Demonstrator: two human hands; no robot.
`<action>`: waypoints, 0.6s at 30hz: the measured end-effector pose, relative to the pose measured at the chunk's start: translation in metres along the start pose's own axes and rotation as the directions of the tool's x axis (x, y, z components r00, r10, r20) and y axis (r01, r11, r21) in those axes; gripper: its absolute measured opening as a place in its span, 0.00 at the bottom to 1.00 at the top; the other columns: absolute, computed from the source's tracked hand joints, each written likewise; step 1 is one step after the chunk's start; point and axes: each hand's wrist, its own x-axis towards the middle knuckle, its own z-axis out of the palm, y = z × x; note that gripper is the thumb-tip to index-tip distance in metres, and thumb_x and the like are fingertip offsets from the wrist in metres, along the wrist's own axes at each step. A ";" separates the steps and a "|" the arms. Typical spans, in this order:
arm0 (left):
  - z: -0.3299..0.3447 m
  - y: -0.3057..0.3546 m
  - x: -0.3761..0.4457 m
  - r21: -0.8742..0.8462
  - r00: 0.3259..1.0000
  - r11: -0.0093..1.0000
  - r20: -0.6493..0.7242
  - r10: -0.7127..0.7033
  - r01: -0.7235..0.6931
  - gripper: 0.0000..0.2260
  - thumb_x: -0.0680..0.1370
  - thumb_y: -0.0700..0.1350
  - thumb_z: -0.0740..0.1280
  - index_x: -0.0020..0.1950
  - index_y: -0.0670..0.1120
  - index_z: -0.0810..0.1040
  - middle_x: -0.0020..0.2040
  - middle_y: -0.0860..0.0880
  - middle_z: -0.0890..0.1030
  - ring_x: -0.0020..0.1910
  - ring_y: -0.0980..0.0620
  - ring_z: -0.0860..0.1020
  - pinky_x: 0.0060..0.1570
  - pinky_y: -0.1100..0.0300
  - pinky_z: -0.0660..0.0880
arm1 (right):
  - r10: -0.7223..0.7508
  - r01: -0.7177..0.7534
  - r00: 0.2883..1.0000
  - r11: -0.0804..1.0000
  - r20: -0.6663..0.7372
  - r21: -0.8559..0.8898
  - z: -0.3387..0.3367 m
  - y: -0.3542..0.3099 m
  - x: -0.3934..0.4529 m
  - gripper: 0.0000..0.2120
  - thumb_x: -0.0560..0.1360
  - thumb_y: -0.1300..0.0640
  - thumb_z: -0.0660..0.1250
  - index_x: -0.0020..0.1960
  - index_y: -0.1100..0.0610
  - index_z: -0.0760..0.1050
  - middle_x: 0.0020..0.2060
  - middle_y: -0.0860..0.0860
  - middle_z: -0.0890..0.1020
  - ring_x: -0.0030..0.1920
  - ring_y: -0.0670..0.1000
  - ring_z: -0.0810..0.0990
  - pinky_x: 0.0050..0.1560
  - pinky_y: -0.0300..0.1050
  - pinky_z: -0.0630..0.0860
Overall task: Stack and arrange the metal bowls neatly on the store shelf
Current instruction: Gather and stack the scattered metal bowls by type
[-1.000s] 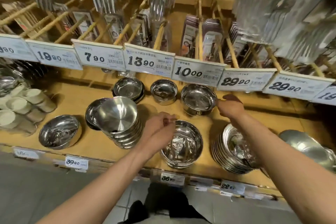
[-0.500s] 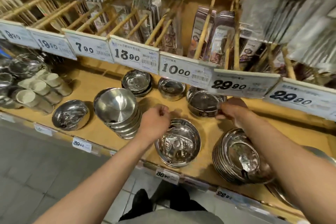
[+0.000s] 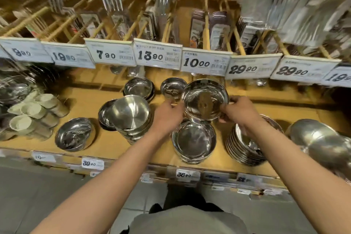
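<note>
Both hands are on the lifted bowl [image 3: 205, 99], held tilted above the shelf [image 3: 266, 108] with its shiny inside facing the camera. The right hand [image 3: 239, 110] pinches its right rim with curled fingers, and the left hand [image 3: 168, 115] grips the left rim the same way. Directly underneath sits the front stack of bowls [image 3: 194, 141], the lifted bowl's lower edge just over its back rim. Behind the left hand a small bowl [image 3: 171, 87] stands close to the lifted one, and further left a low stack of shallow bowls [image 3: 139, 87]. To the left of the left forearm an upturned pile of bowls [image 3: 131, 115] leans toward the camera, with a dark-rimmed bowl [image 3: 105, 114] tucked behind it and a single bowl [image 3: 74, 134] near the front edge. Pale cups [image 3: 28, 112] crowd the far left. On the right, a tilted stack of plates [image 3: 245, 144] leans beside the right wrist, and a large blurred bowl [image 3: 319, 140] beyond. Price tags [image 3: 204, 62] hang overhead, right above the lifted bowl.
</note>
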 end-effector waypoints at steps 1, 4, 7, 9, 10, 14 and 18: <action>-0.002 0.000 0.000 -0.008 1.000 1.000 0.022 0.014 -0.014 0.21 0.81 0.56 0.63 0.70 0.47 0.75 0.53 0.53 0.82 0.54 0.49 0.82 0.62 0.45 0.78 | 0.006 -0.006 1.000 1.000 -0.009 0.016 0.004 0.002 -0.009 0.05 0.73 0.66 0.70 0.45 0.57 0.80 0.40 0.60 0.87 0.41 0.61 0.88 0.49 0.62 0.84; -0.008 -0.006 0.000 0.056 0.997 0.998 0.071 0.037 -0.041 0.12 0.80 0.53 0.66 0.58 0.49 0.81 0.52 0.51 0.86 0.53 0.48 0.84 0.60 0.45 0.79 | 0.042 -0.040 0.998 0.999 -0.047 0.033 0.018 0.012 -0.029 0.02 0.73 0.63 0.71 0.45 0.57 0.81 0.35 0.56 0.87 0.35 0.57 0.88 0.43 0.53 0.86; -0.012 -0.021 -0.002 0.149 0.994 0.986 0.084 0.064 -0.076 0.08 0.79 0.46 0.67 0.55 0.47 0.84 0.52 0.48 0.86 0.52 0.47 0.83 0.60 0.48 0.79 | 0.095 -0.094 0.993 0.995 -0.074 0.017 0.029 0.028 -0.043 0.07 0.74 0.57 0.71 0.47 0.61 0.83 0.34 0.54 0.87 0.36 0.55 0.88 0.45 0.51 0.86; -0.014 -0.029 -0.006 0.204 0.993 0.974 0.087 0.078 -0.095 0.05 0.80 0.46 0.67 0.53 0.47 0.82 0.54 0.49 0.85 0.49 0.52 0.81 0.57 0.56 0.75 | 0.086 -0.088 0.993 0.996 -0.083 -0.026 0.037 0.037 -0.050 0.10 0.75 0.54 0.70 0.49 0.61 0.82 0.42 0.58 0.87 0.45 0.59 0.87 0.54 0.58 0.83; -0.015 -0.032 -0.008 0.209 0.992 0.972 0.094 0.084 -0.102 0.07 0.81 0.46 0.67 0.56 0.47 0.82 0.54 0.50 0.84 0.47 0.55 0.80 0.56 0.57 0.74 | 0.070 -0.076 0.993 0.996 -0.098 -0.056 0.041 0.041 -0.053 0.12 0.76 0.53 0.69 0.51 0.62 0.82 0.47 0.60 0.86 0.49 0.61 0.86 0.56 0.60 0.82; -0.016 -0.039 -0.012 0.213 0.986 0.968 0.126 0.108 -0.133 0.12 0.82 0.43 0.65 0.65 0.43 0.80 0.55 0.50 0.82 0.48 0.53 0.79 0.55 0.58 0.74 | 0.000 -0.036 0.985 0.978 -0.174 -0.207 0.049 0.053 -0.062 0.14 0.76 0.51 0.67 0.49 0.62 0.81 0.46 0.58 0.84 0.49 0.59 0.82 0.48 0.51 0.79; -0.016 -0.046 -0.016 0.243 0.981 0.956 0.143 0.134 -0.166 0.14 0.82 0.41 0.65 0.67 0.43 0.79 0.55 0.51 0.81 0.44 0.60 0.76 0.52 0.62 0.72 | -0.052 0.001 0.985 0.957 -0.167 -0.291 0.053 0.065 -0.070 0.11 0.78 0.52 0.67 0.36 0.52 0.75 0.34 0.50 0.79 0.39 0.53 0.76 0.33 0.42 0.65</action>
